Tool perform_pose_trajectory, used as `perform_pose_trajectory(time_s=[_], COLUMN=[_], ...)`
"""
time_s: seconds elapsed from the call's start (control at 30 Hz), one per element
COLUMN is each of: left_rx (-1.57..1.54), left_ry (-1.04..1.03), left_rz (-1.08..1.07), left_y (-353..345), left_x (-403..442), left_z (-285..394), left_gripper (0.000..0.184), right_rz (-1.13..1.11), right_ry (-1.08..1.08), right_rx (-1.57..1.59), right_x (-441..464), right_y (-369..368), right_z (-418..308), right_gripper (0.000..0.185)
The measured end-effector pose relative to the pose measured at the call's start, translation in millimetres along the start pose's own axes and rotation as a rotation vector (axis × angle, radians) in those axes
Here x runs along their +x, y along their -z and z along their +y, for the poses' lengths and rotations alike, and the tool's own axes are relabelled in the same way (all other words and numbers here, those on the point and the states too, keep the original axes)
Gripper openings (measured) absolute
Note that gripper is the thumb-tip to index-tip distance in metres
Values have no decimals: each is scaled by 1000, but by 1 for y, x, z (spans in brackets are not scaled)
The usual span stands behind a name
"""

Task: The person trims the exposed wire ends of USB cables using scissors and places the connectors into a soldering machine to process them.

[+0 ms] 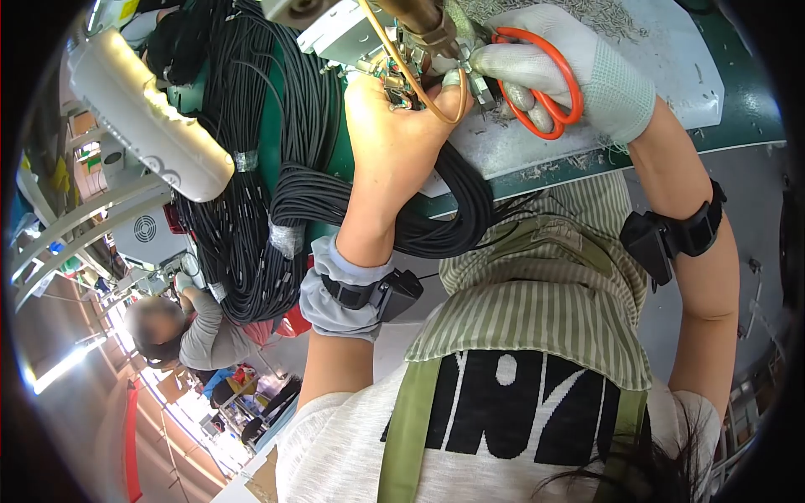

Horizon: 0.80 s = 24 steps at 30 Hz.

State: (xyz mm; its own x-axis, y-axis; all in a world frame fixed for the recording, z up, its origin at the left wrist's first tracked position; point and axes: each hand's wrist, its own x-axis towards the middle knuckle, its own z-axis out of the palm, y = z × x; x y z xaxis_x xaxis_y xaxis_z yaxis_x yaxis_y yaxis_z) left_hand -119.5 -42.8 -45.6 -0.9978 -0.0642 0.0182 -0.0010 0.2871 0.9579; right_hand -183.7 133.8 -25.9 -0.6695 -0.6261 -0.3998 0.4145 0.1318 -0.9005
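Observation:
My left hand is bare and up against the small metal parts of a bench machine. Its fingers are closed, but what they grip is hidden behind the machine parts and a tan tube. In a white knitted glove, my right hand has red-handled scissors hooked on its fingers. The thumb and index finger reach to the machine's tip, close to my left thumb; the scissor blades cannot be made out. A bundle of black cables hangs over the table edge below my left hand.
More bundled black cables lie left on the green table. Small metal clippings litter the white board. A lit lamp hangs at left. Further off, another person sits at a bench.

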Motion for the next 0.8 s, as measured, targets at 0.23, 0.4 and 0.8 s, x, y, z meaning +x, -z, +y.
perform_pose_trajectory(time_s=[0.23,0.4,0.8], left_rx=[-359,-569,-799], left_ry=[155,338,333], left_rz=[-185,95,-126], left_y=[16,8,-5], left_x=[9,-16,-82], left_z=[-25,-19,5], left_gripper=[11,14,32], right_rz=[76,209,338], right_ry=[103,430,441], right_rx=[-88,-229,-678], right_x=[7,-13,-80], right_y=[0,-10,-54], right_z=[10,40,39], right_gripper=[28,26,17])
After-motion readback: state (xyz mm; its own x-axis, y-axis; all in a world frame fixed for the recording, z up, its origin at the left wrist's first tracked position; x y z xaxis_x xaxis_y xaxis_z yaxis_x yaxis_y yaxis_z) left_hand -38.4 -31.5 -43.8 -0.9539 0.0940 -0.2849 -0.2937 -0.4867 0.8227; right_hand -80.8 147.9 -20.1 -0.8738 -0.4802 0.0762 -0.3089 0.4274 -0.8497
